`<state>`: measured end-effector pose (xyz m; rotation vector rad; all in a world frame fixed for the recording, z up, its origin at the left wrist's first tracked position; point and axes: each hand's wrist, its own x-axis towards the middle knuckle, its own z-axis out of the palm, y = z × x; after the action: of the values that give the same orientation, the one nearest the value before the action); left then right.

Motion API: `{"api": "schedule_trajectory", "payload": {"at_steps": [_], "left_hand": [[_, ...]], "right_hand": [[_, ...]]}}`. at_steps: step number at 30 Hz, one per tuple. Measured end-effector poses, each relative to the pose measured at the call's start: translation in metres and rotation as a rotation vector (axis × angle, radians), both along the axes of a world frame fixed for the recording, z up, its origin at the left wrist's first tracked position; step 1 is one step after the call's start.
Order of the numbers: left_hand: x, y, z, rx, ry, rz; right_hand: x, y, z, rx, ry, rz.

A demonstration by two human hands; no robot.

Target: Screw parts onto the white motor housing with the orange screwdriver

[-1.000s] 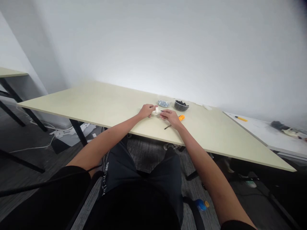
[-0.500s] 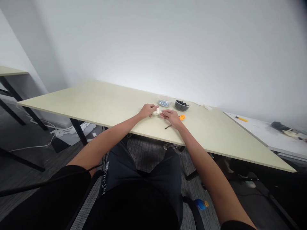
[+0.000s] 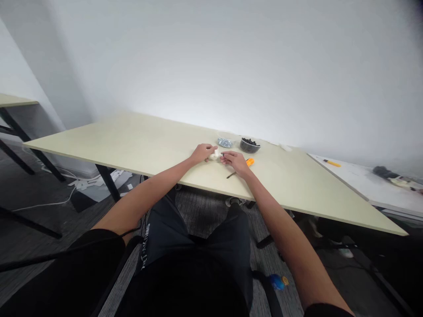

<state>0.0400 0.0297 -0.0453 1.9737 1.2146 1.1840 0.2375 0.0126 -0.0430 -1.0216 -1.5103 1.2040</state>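
Note:
My left hand (image 3: 202,153) grips a small white part (image 3: 215,155) just above the table. Facing it from the right, my right hand (image 3: 234,160) pinches a small black piece (image 3: 222,154) against the right side of the white part. Under and beside my right hand lies a screwdriver with an orange handle (image 3: 250,162), its dark shaft pointing to the lower left. Behind my hands stand a clear tub of silvery small pieces (image 3: 225,142) and a clear bowl of black small pieces (image 3: 250,145).
The pale table (image 3: 158,141) runs along a white wall. On a white surface (image 3: 353,176) to the right lie a yellow cutter (image 3: 332,163) and a dark and white object (image 3: 396,179). A blue bottle (image 3: 276,281) is on the floor beside the chair.
Both hands hold nearly the same position. The view has shifted very slightly.

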Motion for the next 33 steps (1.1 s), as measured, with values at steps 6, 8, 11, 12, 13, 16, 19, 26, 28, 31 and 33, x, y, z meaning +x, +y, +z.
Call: {"api": "schedule_trajectory", "payload": {"at_steps": [6,8,11,12,13,16,19,26,28,31,33], "left_hand": [[0.004,-0.007,0.002,0.215,0.135,-0.055],[0.006,-0.010,0.000,0.358,0.280,-0.099],[0.009,-0.009,-0.003,0.565,0.467,-0.115],[0.010,-0.008,-0.004,0.614,0.504,-0.103],[0.010,-0.007,-0.005,0.654,0.535,-0.085],[0.011,-0.004,-0.007,0.732,0.606,-0.042],[0.011,-0.003,-0.007,0.777,0.643,-0.023],[0.012,-0.004,-0.008,0.782,0.679,0.015],[0.012,-0.004,-0.008,0.776,0.679,0.018],[0.012,-0.005,-0.007,0.761,0.669,0.015],[0.012,-0.006,-0.006,0.741,0.660,0.008]], "right_hand": [[0.004,0.009,-0.009,0.095,-0.053,-0.140],[0.007,0.012,-0.010,0.154,-0.046,-0.165],[0.010,0.014,-0.009,0.226,-0.013,-0.150],[0.011,0.014,-0.008,0.242,0.004,-0.144],[0.011,0.014,-0.008,0.254,0.023,-0.140],[0.010,0.012,-0.006,0.271,0.084,-0.141],[0.010,0.010,-0.004,0.279,0.131,-0.146],[0.009,0.006,-0.002,0.279,0.193,-0.136],[0.009,0.005,-0.001,0.279,0.199,-0.132],[0.008,0.001,0.001,0.283,0.205,-0.112],[0.008,0.000,0.002,0.282,0.209,-0.102]]}}
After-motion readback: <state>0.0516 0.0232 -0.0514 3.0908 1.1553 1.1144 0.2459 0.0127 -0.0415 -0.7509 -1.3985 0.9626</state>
